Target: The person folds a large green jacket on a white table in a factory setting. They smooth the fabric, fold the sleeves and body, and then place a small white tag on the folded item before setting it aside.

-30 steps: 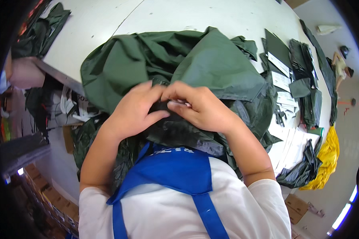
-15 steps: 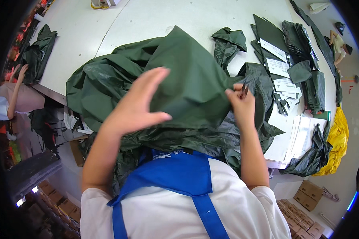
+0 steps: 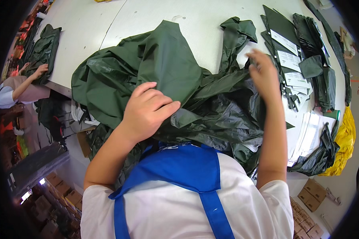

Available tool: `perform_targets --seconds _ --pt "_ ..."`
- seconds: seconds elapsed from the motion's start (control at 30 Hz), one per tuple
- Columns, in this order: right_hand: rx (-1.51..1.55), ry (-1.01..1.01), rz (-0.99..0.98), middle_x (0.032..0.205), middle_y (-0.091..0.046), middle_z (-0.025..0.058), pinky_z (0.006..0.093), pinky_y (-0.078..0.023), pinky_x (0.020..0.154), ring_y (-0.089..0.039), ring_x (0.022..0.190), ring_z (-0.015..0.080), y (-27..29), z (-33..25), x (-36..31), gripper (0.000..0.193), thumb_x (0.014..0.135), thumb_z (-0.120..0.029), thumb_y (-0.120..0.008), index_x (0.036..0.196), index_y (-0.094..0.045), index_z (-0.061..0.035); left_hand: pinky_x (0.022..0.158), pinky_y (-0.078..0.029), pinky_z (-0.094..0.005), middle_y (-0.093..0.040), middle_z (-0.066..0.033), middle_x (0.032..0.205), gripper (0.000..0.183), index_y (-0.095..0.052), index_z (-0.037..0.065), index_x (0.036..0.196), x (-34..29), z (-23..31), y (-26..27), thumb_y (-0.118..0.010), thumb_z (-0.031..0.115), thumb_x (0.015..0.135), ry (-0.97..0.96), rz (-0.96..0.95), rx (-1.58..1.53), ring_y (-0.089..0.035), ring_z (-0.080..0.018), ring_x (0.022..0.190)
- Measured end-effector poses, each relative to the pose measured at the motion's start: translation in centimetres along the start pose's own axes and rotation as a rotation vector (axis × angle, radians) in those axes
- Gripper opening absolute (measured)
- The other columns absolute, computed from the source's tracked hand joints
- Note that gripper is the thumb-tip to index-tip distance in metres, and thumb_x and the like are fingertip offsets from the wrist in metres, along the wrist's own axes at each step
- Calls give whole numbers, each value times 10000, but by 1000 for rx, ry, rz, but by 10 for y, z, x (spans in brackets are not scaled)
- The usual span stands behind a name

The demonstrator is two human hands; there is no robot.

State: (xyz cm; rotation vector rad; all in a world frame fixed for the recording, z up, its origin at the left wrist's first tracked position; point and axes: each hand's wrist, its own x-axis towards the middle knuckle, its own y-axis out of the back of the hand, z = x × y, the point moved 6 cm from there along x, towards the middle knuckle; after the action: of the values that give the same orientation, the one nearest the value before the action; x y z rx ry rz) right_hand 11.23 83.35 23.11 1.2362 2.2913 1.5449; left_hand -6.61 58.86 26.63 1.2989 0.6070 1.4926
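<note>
A big heap of dark green coated fabric (image 3: 163, 59) covers the near middle of the white table and hangs toward my lap. My left hand (image 3: 147, 113) is closed at the near edge of its smooth upper panel, thumb and fingers gripping the cloth. Crinkled, shinier folds (image 3: 227, 105) of the same colour lie to the right of that hand. Over their far right side is my right hand (image 3: 264, 73), blurred, with its fingers curled. At its fingertips shows a small dark tool, seen more clearly earlier as pointed thread snips. A smaller folded green piece (image 3: 239, 34) lies just beyond.
White printed sheets (image 3: 289, 61) and flat green pieces (image 3: 279, 24) lie along the right, beside stacked dark bundles (image 3: 310, 36). Yellow fabric (image 3: 344, 147) hangs at the table's right edge. Another person's hand (image 3: 40, 71) touches a green bundle (image 3: 44, 47) at far left.
My left hand has come down from open to gripping the cloth. My right hand has let go of the fabric and moved up and right. The raised panel has shifted left, uncovering crinkled folds.
</note>
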Motion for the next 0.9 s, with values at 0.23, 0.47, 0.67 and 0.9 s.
perform_targets --seconds 0.23,0.47,0.67,0.9 --pt "-359 -436 -238 1099 -626 228 409 -485 857 -623 980 360 -10 76 15 661 738 -443 -698 1169 -563 40 911 -436 -415 -631 18 878 172 -701 144 861 -16 7 10 -625 107 712 -54 -4 53 -574 -161 772" --pt "-122 -508 -165 911 -682 166 349 -492 760 -658 851 286 8 90 -20 337 791 -279 -687 1012 -656 -27 906 -430 -414 -640 13 880 154 -694 138 845 -30 -1 9 -631 84 716 17 -30 30 -579 -166 788" --pt "178 -580 19 854 -666 82 260 -457 743 -590 778 131 38 107 -44 315 832 -214 -686 1013 -631 39 987 -371 -450 -632 -54 1071 326 -647 107 1045 -34 -26 -3 -612 47 726 191 -277 120 -580 -250 1019" --pt "160 -584 35 859 -661 72 253 -448 730 -573 766 121 41 98 -40 305 845 -211 -676 1020 -633 35 906 -446 -371 -579 -101 1166 403 -578 81 1129 5 -8 -56 -659 51 735 330 -223 -365 -539 -294 1085"
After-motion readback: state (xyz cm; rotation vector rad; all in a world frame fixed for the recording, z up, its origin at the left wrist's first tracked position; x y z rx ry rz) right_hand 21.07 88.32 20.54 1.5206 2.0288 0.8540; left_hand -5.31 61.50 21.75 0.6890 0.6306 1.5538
